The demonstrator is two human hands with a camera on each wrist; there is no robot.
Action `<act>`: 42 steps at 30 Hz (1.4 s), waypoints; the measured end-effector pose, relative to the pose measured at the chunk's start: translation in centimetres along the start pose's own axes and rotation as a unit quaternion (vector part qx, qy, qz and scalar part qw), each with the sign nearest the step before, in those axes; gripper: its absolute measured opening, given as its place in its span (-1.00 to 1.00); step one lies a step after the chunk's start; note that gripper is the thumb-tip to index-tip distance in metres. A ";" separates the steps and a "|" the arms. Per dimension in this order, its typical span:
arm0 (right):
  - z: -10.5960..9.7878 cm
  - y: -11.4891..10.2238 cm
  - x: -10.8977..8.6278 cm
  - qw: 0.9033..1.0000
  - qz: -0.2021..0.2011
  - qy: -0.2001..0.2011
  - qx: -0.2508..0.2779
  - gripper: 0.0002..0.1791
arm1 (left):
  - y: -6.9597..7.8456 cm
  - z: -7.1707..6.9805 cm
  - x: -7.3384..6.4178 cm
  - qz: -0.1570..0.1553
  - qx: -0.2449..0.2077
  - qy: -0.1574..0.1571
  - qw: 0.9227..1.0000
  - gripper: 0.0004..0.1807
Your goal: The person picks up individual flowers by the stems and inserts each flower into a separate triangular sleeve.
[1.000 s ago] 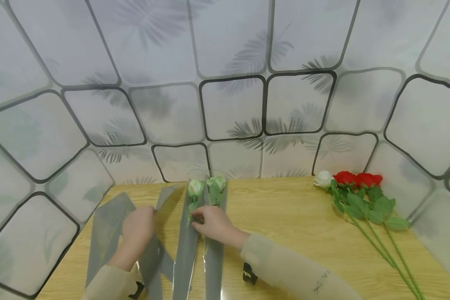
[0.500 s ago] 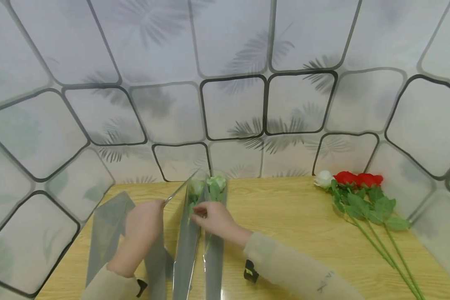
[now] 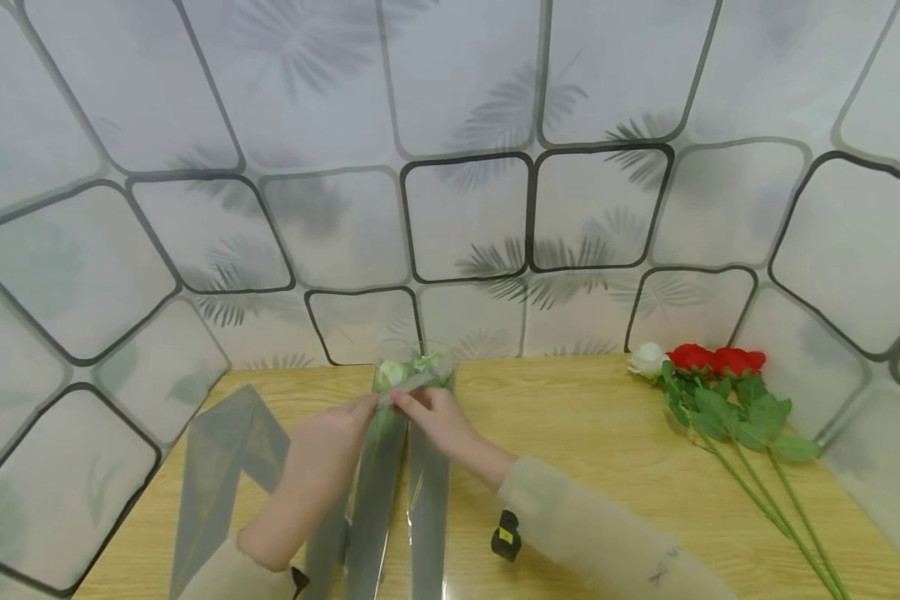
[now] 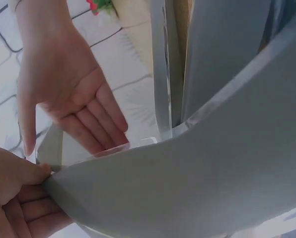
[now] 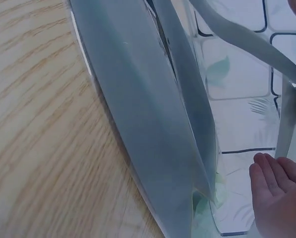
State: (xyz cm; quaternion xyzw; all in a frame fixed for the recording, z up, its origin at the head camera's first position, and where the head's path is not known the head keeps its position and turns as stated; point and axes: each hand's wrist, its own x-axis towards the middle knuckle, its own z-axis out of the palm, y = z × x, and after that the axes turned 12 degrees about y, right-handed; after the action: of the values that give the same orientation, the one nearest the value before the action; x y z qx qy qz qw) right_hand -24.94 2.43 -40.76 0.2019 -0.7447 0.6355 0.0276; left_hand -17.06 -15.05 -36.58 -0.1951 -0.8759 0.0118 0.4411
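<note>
A grey flower sleeve point(image 4: 178, 183) with a clear edge is raised off the table and bent. My left hand point(image 3: 322, 458) pinches its top edge between thumb and fingers, plainly seen in the left wrist view. Facing it, my right hand point(image 3: 442, 425) has its fingers fairly straight, fingertips at the sleeve's mouth; the thumb stands apart. Just behind the hands, a pale green-white rose point(image 3: 392, 372) and a second one point(image 3: 429, 365) lie in two long grey sleeves, partly covered by the raised sleeve. The right wrist view shows the right hand's fingers point(image 5: 272, 173) extended near a grey strip.
Another grey sleeve point(image 3: 213, 467) lies folded at the left of the wooden table point(image 3: 570, 467). At the right lie a white rose point(image 3: 647, 359) and red roses point(image 3: 693, 357) with long green stems. A patterned wall point(image 3: 465, 217) closes off the back and sides.
The left hand has lifted the grey sleeve off the table and carried it right, over the roses. The right hand has moved slightly up from the rose stem to meet the sleeve's top.
</note>
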 end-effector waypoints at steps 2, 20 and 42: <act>-0.2 -0.1 -0.1 1.000 -0.003 0.008 0.021 -0.36 | 0.1 0.2 0.0 0.012 -0.006 0.009 1.000 -0.63; -5.1 -1.3 1.4 0.935 0.197 0.229 0.185 -0.58 | 0.3 0.5 -0.2 0.107 -0.025 -0.007 0.994 -0.51; -10.5 -2.6 0.2 0.960 0.215 0.112 0.140 -0.84 | -3.6 1.3 0.3 0.162 -0.026 0.034 0.986 -0.45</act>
State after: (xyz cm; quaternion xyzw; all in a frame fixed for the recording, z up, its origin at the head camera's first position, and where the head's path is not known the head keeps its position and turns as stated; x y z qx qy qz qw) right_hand -26.52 12.16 -36.31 -0.0336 -0.6662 0.7430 -0.0548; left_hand -19.42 -18.10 -36.43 -0.3458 -0.8176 0.0535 0.4573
